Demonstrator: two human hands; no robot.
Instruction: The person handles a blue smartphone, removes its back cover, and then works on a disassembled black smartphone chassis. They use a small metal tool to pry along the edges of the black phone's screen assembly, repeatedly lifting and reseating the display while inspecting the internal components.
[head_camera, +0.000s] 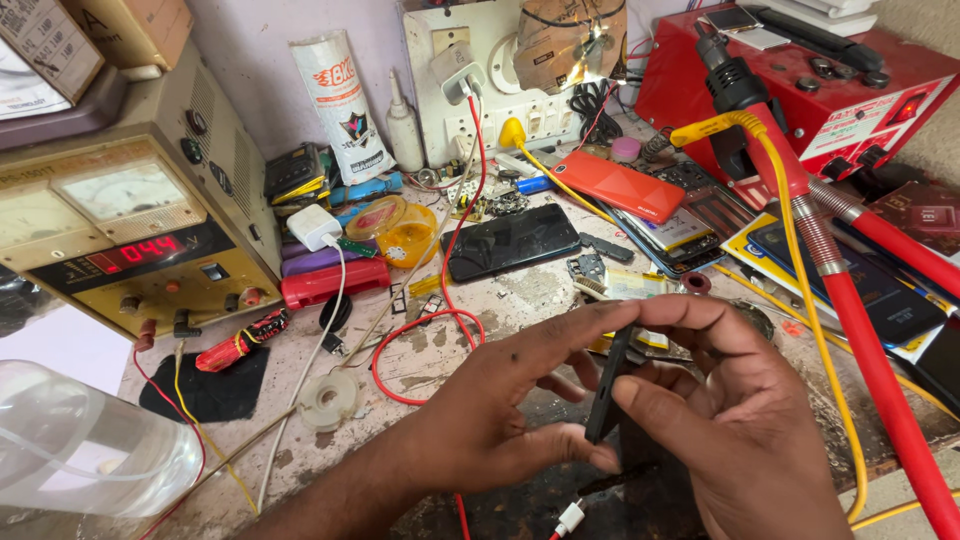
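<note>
Red dominates the right side of my worktop: a red station box at the back and a red hose running down past my right hand. On the left stands a beige power supply with a lit red readout. Near the middle lies a black phone, face up, with an orange phone just behind it. Both my hands meet low in the view. My left hand and right hand are each closed on a thin black strip, held upright and slightly tilted, pinched between thumbs and fingertips. A red wire loops just behind my left hand.
</note>
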